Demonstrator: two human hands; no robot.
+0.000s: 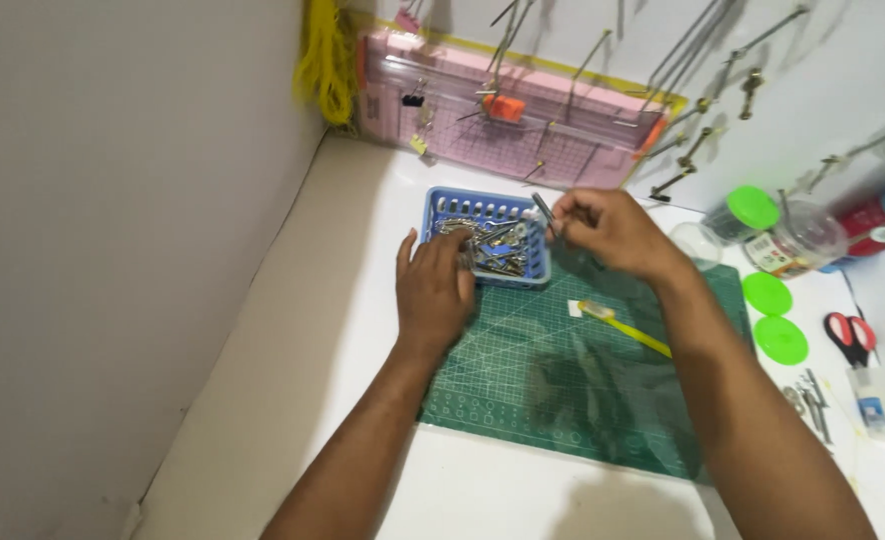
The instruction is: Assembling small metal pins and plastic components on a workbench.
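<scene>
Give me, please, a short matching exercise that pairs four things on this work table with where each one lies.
Things:
1. blue basket
2. yellow-handled tool
3. scissors
4. pink board

Places:
A. leaning against the back wall
B. on the green cutting mat, right of the left hand
C. at the mat's far edge, under the left hand's fingertips
D. on the white table at the far right, beyond the two green lids

Pairs: 1-C, 2-B, 3-D, 4-A
</scene>
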